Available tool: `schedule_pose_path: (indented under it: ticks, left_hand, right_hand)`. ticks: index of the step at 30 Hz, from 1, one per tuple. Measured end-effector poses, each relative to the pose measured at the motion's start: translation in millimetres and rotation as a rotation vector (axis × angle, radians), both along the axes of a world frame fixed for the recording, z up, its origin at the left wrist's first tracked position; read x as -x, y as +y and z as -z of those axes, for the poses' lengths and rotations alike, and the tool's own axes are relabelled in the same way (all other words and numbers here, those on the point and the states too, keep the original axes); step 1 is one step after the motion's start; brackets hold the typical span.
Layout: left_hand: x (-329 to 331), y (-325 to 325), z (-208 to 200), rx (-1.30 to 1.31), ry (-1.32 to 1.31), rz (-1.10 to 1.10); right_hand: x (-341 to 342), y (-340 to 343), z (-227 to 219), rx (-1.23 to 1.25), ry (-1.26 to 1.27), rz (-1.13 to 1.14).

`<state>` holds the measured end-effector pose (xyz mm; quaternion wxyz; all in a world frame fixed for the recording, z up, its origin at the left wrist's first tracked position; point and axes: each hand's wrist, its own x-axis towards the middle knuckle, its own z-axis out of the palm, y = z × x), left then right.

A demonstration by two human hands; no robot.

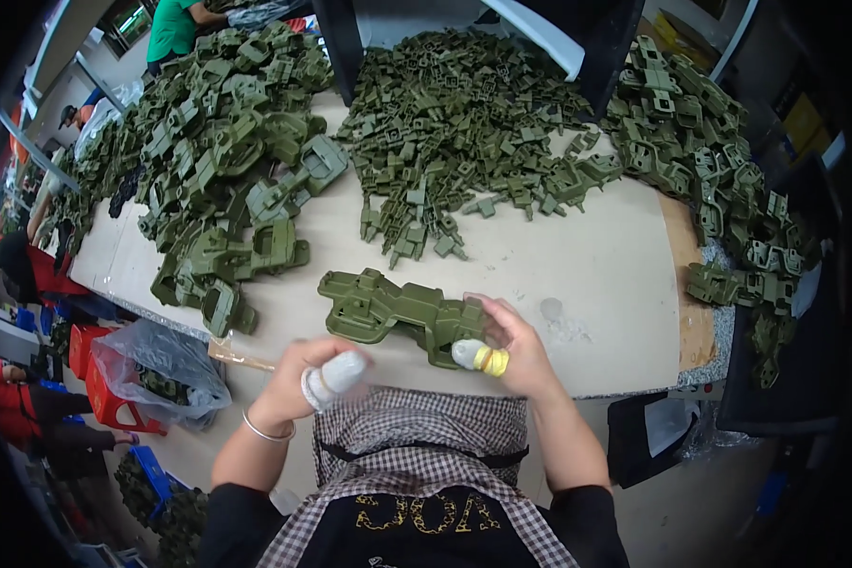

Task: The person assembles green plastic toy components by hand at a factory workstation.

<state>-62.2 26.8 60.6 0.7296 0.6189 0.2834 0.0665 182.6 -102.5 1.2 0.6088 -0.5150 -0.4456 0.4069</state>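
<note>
An olive-green molded plastic part, long like a toy vehicle body (402, 308), lies near the table's front edge. My right hand (519, 355) is closed around its right end, thumb at the front and fingers behind. That thumb has grey and yellow wrapping on it. Just in front of the part's left end is my left hand (298, 386), its thumb wrapped in white. Its fingers are bent and blurred, so I cannot tell whether anything is between them. Beyond the part lies a heap of small green plastic pieces (464, 114).
Larger green bodies are heaped on the left (227, 161), with more green parts (691, 142) on the right. Left of the table stand a red stool (114, 388) and a clear plastic bag (185, 379). A person in green (172, 30) works at the far left.
</note>
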Motion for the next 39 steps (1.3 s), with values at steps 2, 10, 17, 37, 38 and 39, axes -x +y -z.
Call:
schedule_pose_path:
  ticks: [2, 10, 17, 37, 38, 39]
  left_hand:
    - [-43.5, -4.5, -28.6, -0.652, -0.027, 0.071]
    - [-108.8, 42.0, 10.2, -0.85, 0.107, 0.682]
    - [-112.2, 44.8, 15.8, -0.788, 0.065, 0.646]
    - [-39.1, 31.8, 74.3, -0.276, -0.177, -0.03]
    - [-38.7, 29.0, 75.6, -0.292, -0.194, -0.049]
    - [-37.8, 27.4, 76.7, -0.306, -0.211, -0.068]
  right_hand:
    - [-7.2, -0.8, -6.1, 0.05, -0.115, -0.094]
    - [-2.3, -0.2, -2.9, 0.083, -0.3, -0.125]
    - [-9.7, 3.1, 11.8, 0.118, -0.205, -0.14]
    - [39.4, 38.7, -32.3, -0.134, -1.093, 0.085]
    - [40.9, 39.8, -29.5, -0.005, -1.04, 0.033]
    - [43.1, 39.2, -29.1, -0.004, -1.046, 0.032]
